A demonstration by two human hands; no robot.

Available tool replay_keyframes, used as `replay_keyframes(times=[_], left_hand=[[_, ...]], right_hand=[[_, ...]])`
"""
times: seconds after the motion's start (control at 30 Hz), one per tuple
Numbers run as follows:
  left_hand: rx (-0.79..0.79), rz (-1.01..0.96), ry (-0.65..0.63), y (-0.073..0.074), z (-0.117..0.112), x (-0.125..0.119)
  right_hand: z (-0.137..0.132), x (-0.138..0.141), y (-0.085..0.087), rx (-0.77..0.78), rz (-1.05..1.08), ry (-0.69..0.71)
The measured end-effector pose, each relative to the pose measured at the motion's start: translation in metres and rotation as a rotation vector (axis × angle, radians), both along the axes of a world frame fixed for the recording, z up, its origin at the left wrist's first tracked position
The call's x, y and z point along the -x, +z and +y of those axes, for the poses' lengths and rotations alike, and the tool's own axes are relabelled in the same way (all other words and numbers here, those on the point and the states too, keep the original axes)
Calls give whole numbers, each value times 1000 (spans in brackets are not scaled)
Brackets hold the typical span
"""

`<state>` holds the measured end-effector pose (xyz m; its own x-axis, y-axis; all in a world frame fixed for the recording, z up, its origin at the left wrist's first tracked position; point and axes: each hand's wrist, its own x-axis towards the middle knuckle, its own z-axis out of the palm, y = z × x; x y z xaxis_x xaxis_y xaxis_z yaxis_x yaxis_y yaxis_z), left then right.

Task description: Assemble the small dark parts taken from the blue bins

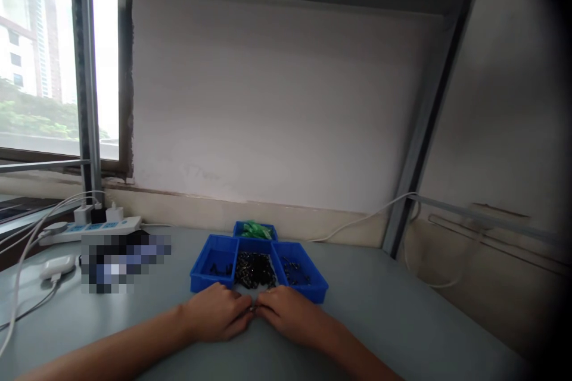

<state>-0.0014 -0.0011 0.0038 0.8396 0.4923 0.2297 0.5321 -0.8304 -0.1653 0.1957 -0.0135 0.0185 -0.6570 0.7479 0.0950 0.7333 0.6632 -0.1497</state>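
Both hands rest on the grey table just in front of three blue trays. My left hand (218,312) and my right hand (286,311) meet fingertip to fingertip, fingers pinched together around a tiny dark part (254,308) too small to name. The middle tray (255,245) is heaped with small black parts. The left tray (210,253) and the right tray (308,268) hold fewer dark parts. A fourth blue tray (239,227) behind them contains green pieces.
A white power strip (89,229) with plugged chargers and white cables lies at the far left, beside a white charger puck (56,265). A blurred dark object (125,262) sits left of the trays. A grey metal post (424,131) and wall bound the right.
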Motion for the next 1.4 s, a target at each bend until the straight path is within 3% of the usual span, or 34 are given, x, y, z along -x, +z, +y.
replay_keyframes(times=[0.7, 1.0, 1.4], left_hand=[[-23, -47, -29, -3, 3, 0], [-24, -88, -95, -1, 2, 3], [-32, -52, -30, -5, 3, 1]], right_hand=[[1, 1, -5, -15, 8, 64], [-4, 3, 5, 18, 6, 63], [-1, 0, 3, -7, 4, 80]])
